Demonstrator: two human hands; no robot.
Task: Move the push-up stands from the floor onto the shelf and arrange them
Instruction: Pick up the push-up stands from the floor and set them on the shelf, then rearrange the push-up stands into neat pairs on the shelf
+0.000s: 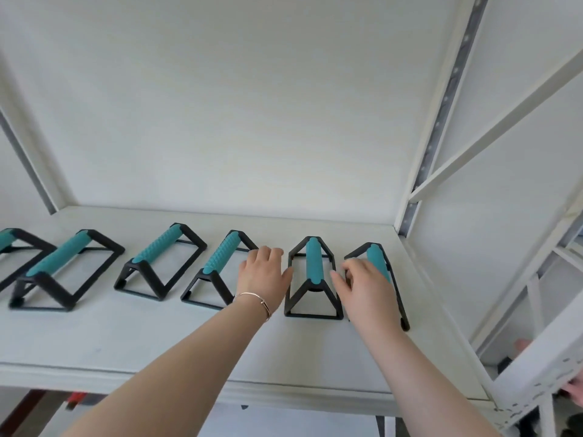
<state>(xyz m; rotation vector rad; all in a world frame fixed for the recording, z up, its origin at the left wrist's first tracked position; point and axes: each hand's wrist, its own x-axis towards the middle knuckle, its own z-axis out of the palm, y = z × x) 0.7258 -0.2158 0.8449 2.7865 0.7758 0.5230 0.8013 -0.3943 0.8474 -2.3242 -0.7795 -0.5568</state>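
Six push-up stands sat in a row on the white shelf point(157, 339), teal handles w/ black triangular frames. The two at the right end were the ones in hand: the fifth stand point(314, 275) stood betw. both hands, its long axis running front-to-back, nearly straight away from the person. The rightmost stand point(377, 263) lay under the right hand point(362, 288), partly hidden, axis also front-to-back but tilted a bit leftward at the far end. The fourth stand point(217, 268) & the third stand point(159, 263) angled more diagonally, as did the second stand point(64, 268); the leftmost stand point(12, 239) was cut off by the frame edge.

Left hand point(263, 272), bracelet at the wrist, lay open w/ fingers spread, betw. fourth & fifth stands, thumb just touching or v. near the fifth's frame; not gripping. Right-hand grip: fingers curled at the rightmost stand's frame, looked like a light pinch, but can't tell for sure if closed on it.

Judgement: all stands visible were up already, arranging stage, prob. near done. Right hand was nearer the last stand, so squaring its axis parallel to the fifth looked like the next nudge
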